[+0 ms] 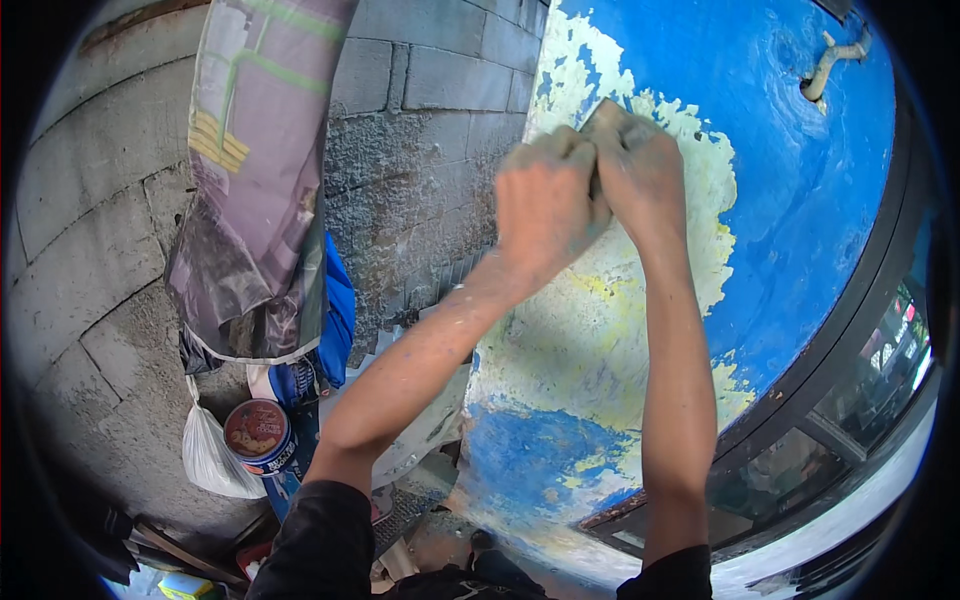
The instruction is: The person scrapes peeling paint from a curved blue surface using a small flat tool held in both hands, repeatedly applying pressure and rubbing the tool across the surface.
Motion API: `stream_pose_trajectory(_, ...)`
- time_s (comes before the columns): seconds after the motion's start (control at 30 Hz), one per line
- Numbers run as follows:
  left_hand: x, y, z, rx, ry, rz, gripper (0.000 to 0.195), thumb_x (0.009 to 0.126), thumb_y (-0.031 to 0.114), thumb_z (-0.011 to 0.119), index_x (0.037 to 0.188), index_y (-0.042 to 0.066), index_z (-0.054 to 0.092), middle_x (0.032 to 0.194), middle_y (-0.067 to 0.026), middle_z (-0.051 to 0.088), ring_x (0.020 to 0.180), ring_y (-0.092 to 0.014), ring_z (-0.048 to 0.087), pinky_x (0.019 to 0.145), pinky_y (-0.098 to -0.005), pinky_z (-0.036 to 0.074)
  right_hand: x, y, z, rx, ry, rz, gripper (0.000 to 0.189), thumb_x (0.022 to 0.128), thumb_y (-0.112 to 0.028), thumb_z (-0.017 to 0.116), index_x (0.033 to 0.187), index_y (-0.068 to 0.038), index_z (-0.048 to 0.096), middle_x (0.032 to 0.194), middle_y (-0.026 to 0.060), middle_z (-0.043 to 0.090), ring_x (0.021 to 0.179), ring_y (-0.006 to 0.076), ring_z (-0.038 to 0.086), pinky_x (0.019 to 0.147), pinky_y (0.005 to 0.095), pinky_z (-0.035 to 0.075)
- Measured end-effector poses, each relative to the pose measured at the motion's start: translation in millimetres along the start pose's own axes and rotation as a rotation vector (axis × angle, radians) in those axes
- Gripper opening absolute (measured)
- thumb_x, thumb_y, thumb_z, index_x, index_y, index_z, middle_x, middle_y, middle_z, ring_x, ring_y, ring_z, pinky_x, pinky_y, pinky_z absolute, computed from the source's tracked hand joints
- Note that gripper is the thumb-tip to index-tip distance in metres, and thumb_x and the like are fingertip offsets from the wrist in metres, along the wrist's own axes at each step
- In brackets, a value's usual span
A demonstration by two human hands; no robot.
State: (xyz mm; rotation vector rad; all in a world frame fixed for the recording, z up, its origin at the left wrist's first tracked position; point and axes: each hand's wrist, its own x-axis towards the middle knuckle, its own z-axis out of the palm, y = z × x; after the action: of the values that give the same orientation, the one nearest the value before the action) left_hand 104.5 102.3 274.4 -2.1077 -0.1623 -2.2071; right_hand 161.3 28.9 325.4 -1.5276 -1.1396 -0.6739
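My left hand (pixel 546 193) and my right hand (pixel 646 176) are raised close together against a painted wall (pixel 780 187). Both grip a flat, brownish-grey piece (pixel 606 112), perhaps a scraper or folded sandpaper; the fingers cover most of it. Its upper edge lies at the wall face. Around the hands the blue paint is gone in a ragged patch (pixel 585 315) of pale white and yellow-green. Blue paint borders this patch on the right, with another blue area (pixel 525 454) below. Dust coats my fingers, and they are slightly blurred.
A bent pipe (pixel 832 67) juts from the wall at upper right. A dark-framed window (pixel 787 465) lies at lower right. Left, a plastic sheet (pixel 262 187) hangs before a block wall (pixel 457 75). Below are a cookie tin (pixel 256 431) and a white plastic bag (pixel 214 454).
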Motion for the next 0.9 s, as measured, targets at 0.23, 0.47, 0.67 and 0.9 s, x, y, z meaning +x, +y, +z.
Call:
stream_pose_trajectory(0.23,17.3,-16.5,2.9,-0.080,0.080,-0.003,0.016,0.067,0.012,0.068,0.080,0.003,0.066,0.080,-0.0088,0.061,0.066,-0.026,0.059,0.058,-0.0373,0.045,17.6,-11.9,11.0,-0.103,0.076,-0.030,0.036,0.084,-0.028,0.055,0.084,0.008,0.062,0.073,0.0202,0.065,0.067,0.0250,0.063,0.063,0.0371,0.048)
stream_pose_trajectory(0.47,28.1,-15.9,14.6,0.032,0.079,0.054,0.017,0.066,0.011,0.068,0.081,0.004,0.066,0.079,-0.0080,0.062,0.073,-0.025,0.060,0.060,-0.0370,0.046,24.7,-9.7,6.2,0.140,0.069,0.068,0.029,0.085,-0.022,0.058,0.079,0.006,0.060,0.075,0.0226,0.063,0.073,0.0337,0.064,0.068,0.0412,0.049)
stream_pose_trajectory(0.67,12.9,-13.4,4.7,-0.057,0.020,0.054,0.010,0.068,0.007,0.064,0.076,0.002,0.063,0.079,-0.0103,0.062,0.071,-0.028,0.059,0.062,-0.0385,0.048,3.1,-2.7,4.5,0.227,0.081,0.054,0.020,0.076,-0.013,0.059,0.076,0.007,0.058,0.075,0.0262,0.061,0.073,0.0365,0.063,0.067,0.0428,0.048)
stream_pose_trajectory(0.9,5.0,-10.2,-0.9,0.058,-0.004,-0.035,0.015,0.065,0.010,0.070,0.074,0.001,0.063,0.075,-0.0091,0.061,0.066,-0.027,0.059,0.059,-0.0382,0.047,14.0,9.6,16.2,-0.095,0.001,-0.175,0.026,0.080,-0.021,0.058,0.087,0.004,0.060,0.083,0.0232,0.063,0.079,0.0404,0.062,0.069,0.0428,0.048)
